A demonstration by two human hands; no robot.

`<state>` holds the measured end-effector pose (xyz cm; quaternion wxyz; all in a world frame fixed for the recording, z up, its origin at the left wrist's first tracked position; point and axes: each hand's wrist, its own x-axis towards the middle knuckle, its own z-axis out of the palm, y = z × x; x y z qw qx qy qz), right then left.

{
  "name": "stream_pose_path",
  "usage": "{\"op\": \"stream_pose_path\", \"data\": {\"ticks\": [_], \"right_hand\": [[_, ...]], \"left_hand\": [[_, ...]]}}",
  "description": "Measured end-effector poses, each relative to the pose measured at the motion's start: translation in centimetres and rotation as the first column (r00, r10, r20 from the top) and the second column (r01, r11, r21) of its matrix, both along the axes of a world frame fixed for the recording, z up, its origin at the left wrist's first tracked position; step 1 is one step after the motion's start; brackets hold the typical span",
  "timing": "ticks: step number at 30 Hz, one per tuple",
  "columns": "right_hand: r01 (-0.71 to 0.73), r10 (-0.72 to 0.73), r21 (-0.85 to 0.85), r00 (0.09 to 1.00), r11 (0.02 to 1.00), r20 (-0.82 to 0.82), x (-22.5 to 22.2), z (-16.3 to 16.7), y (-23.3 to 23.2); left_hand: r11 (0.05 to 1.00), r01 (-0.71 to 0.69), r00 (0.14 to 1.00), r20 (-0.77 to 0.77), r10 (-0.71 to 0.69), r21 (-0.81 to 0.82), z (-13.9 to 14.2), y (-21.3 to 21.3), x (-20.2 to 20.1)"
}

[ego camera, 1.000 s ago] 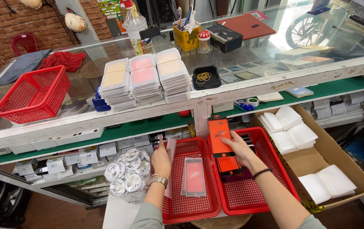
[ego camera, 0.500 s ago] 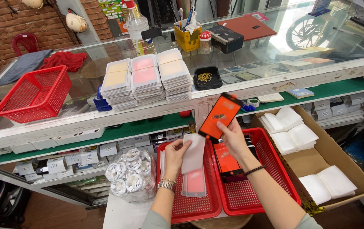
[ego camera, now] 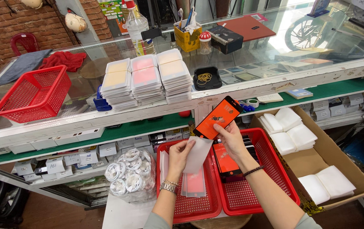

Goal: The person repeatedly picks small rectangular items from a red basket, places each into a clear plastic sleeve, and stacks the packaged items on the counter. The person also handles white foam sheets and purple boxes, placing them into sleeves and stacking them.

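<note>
Right hand (ego camera: 232,138): grasping an orange phone screen (ego camera: 218,117), raised tilted above the right red tray (ego camera: 275,186). Left hand (ego camera: 181,153): pinching a white sleeve (ego camera: 199,153), held above the left red tray (ego camera: 190,205), just left of the screen. Left tray: flat pink-backed sleeves (ego camera: 195,186). Right tray: further orange screens (ego camera: 226,163). Beside right tray: cardboard box (ego camera: 317,161) of white packets.

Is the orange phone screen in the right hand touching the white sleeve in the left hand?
Cannot tell. In the head view the orange phone screen and the white sleeve meet corner to corner, with no clear gap or contact.
</note>
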<state>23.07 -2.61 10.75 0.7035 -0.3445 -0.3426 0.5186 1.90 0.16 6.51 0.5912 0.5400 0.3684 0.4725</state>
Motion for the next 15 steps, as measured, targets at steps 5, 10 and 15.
{"op": "stream_pose_path", "data": {"ticks": [5, 10, 15], "right_hand": [[-0.006, 0.008, -0.022, 0.996, 1.000, 0.094, 0.2, 0.6, -0.2], [-0.130, 0.221, -0.212, 0.841, 0.969, 0.495, 0.2, 2.2, -0.1], [0.043, -0.018, -0.033, 0.833, 0.999, 0.552, 1.0, 4.6, 1.6]], "left_hand": [[0.992, 0.057, 0.997, 0.063, -0.050, -0.115, 0.2, -0.1, -0.1], [0.989, 0.101, 0.995, 0.023, -0.099, -0.109, 0.8, -0.3, -0.1], [0.981, 0.119, 0.990, 0.099, -0.104, -0.152, 1.0, -0.3, -0.3]]}}
